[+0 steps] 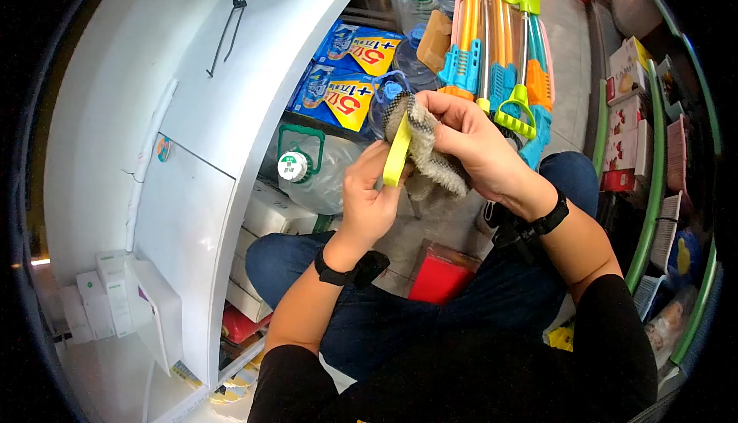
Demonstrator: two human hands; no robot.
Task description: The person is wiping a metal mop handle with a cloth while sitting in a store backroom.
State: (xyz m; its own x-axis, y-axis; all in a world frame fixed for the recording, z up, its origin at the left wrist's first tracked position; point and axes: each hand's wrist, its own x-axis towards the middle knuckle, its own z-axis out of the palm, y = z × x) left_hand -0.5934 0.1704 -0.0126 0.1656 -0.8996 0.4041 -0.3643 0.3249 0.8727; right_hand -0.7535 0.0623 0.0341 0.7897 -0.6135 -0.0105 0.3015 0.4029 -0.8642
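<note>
My left hand (367, 196) grips a flat yellow-green plastic handle (397, 155) that stands upright between my hands. My right hand (473, 146) pinches a grey-beige woven cloth (427, 154) wrapped around the top of that handle. The cloth hangs down to the right of the handle, against my right palm. Both wrists wear black bands. I sit with my knees apart in blue jeans, and the hands are held above my lap.
A white curved shelf unit (192, 115) stands at my left, with small white boxes (96, 300) low down. Water jugs (311, 173) and blue-yellow packs (346, 77) lie ahead. Colourful toy shovels (500, 46) stand beyond my hands. A red box (442, 277) lies between my legs. Shelves of packaged goods (638, 115) line the right.
</note>
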